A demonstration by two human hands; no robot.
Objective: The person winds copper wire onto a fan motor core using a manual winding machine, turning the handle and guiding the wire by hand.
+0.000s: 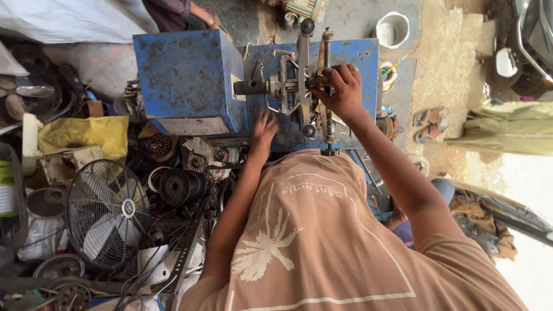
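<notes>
Overhead, right hand (340, 92) closes its grip on the metal frame (299, 86); left hand (264, 131) rests open

**Workshop count**

One blue winding machine (190, 80) stands ahead. Two hands work at it: the left hand (263, 131) and the right hand (340, 89). One caged fan (106, 213), one white bucket (393, 29), one yellow bag (83, 133), two sandals (431, 124).

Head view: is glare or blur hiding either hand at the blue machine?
Head view: the left hand is smeared by motion blur, the right hand is sharp on the metal winding frame of the blue steel machine; the lower right corner is blown out white; the edges look stretched.
</notes>
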